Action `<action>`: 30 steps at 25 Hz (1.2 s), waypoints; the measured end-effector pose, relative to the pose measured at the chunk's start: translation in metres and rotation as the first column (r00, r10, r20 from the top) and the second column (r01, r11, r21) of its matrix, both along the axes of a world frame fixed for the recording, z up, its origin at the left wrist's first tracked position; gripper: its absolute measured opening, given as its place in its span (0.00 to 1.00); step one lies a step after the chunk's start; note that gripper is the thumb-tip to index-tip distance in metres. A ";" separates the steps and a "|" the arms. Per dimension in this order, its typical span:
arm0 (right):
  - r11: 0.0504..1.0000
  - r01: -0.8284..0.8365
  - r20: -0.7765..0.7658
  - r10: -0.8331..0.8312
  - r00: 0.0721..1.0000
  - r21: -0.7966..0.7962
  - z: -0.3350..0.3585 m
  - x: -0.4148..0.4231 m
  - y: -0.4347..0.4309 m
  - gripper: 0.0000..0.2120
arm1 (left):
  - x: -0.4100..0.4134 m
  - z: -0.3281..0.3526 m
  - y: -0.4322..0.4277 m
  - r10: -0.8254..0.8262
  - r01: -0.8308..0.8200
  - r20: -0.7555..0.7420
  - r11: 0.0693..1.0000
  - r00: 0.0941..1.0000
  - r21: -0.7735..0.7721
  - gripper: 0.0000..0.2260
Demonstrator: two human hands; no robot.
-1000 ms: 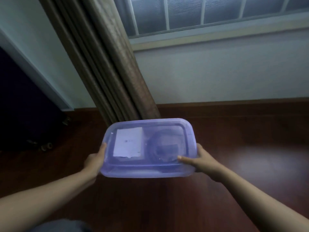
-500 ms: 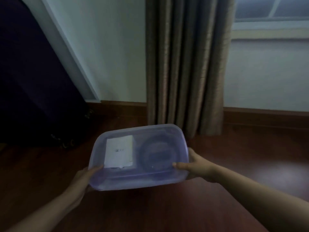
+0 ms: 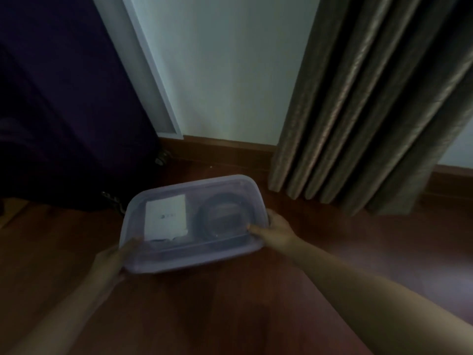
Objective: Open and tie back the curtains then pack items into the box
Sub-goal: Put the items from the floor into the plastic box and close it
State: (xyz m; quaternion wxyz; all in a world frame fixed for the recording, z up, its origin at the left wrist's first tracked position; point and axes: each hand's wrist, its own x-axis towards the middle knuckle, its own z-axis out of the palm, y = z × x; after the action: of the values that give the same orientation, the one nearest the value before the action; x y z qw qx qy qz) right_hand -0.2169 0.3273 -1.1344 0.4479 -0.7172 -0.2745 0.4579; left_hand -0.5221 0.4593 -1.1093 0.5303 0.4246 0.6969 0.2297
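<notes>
I hold a translucent purple plastic box (image 3: 189, 260) with its lid on, above the wooden floor. Through the lid show a white carton (image 3: 166, 219) on the left and a dark coiled cable (image 3: 222, 216) on the right. My left hand (image 3: 112, 260) grips the box's near left corner. My right hand (image 3: 276, 229) grips its right end, thumb on the lid. The brown curtain (image 3: 358, 111) hangs gathered in folds at the upper right, down to the floor.
A dark suitcase (image 3: 64, 111) with wheels stands at the left against a pale door frame (image 3: 151, 80). A light wall and brown skirting board (image 3: 225, 147) run behind the box. The reddish wooden floor (image 3: 371, 252) spreads to the right.
My view has swung left: the window has left the frame and the suitcase fills the left side. The box, still in both hands, has shifted left and lower toward the floor.
</notes>
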 end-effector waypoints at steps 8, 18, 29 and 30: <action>0.900 -0.435 0.545 0.364 0.755 0.001 0.018 0.014 0.002 0.41 | 0.014 -0.030 -0.030 0.173 -0.215 0.383 0.974 0.908 0.070 0.10; 0.759 -0.532 0.851 0.510 0.127 -0.376 -0.002 0.011 0.047 0.38 | 0.070 -0.038 -0.005 0.125 -0.175 0.440 0.982 0.889 0.075 0.15; 0.796 -0.468 0.820 0.526 0.225 -0.383 -0.001 0.025 0.082 0.34 | 0.124 -0.027 0.085 0.025 -0.031 0.446 1.000 0.895 0.005 0.11; 0.791 -0.466 0.810 0.540 0.228 -0.396 0.000 0.026 0.082 0.34 | 0.124 -0.028 0.085 0.029 -0.039 0.421 0.999 0.907 0.016 0.12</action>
State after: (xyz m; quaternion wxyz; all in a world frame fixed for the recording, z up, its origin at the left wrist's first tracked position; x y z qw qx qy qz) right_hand -0.1906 0.4096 -1.1342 0.0328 -0.7324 -0.6675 0.1304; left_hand -0.3982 0.5445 -1.1370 0.6588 0.3593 0.5708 0.3334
